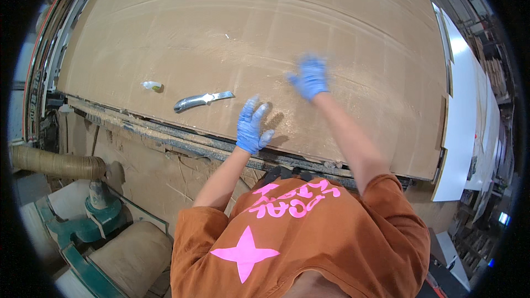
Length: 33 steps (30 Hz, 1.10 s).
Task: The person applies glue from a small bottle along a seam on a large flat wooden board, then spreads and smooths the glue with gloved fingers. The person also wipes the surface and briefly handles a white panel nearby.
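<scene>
— Both grips empty?
— Yes: left hand (251, 127) spread flat on the dusty brown board (165, 38), right hand (311, 77) open, blurred.
— Knife?
— The utility knife (202, 100) lies just left of the left hand.

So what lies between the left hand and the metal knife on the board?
Only bare, dusty brown board shows in the head view between the left hand and the metal knife; nothing else lies there.

Woodworking shop: sawdust-covered board (221, 27), dust hose (55, 163)

Blue-gloved hands (251, 127), brown dusty board (165, 33), silver knife (201, 100).
</scene>
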### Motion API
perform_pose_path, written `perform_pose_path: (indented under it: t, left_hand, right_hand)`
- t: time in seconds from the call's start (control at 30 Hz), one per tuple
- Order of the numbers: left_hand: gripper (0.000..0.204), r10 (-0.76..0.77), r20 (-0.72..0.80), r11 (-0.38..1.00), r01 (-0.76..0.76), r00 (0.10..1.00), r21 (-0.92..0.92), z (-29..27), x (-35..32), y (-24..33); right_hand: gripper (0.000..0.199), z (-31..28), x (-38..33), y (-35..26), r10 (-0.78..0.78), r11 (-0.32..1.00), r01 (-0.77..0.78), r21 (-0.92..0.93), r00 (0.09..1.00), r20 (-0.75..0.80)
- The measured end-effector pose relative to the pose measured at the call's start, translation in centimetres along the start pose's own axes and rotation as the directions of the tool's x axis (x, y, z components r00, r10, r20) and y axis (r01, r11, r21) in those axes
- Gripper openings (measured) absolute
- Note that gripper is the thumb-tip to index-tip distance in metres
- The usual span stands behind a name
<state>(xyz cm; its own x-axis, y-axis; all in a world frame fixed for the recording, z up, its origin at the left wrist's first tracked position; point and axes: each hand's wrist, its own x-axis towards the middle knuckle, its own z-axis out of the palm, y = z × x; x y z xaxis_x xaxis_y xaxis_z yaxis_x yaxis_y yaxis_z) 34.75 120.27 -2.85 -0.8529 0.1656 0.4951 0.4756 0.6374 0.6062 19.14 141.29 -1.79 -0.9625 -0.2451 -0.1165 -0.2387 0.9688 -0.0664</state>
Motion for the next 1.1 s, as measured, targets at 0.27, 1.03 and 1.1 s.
perform_pose_path:
  t: [0.27, 1.03, 1.1]
  left_hand:
    - [0.071, 0.03, -0.042, 0.999, -0.029, 0.999, 0.031, 0.3, -0.6, -0.6]
    - [0.06, -0.066, -0.101, 0.996, 0.072, 0.993, 0.056, 1.0, -0.8, -0.4]
    - [0.055, -0.131, -0.278, 0.989, 0.144, 0.952, 0.029, 0.9, -1.7, 0.4]
  right_hand:
    - [0.066, -0.4, -4.1, -7.5, -0.512, 0.844, 0.53, 0.08, 0.841, -0.174]
    - [0.062, 3.1, -18.0, 8.1, -0.056, 0.915, 0.159, 0.372, 0.96, -0.273]
    - [0.064, 3.6, -17.9, 11.1, 0.086, 0.914, 0.059, 0.403, 0.939, -0.333]
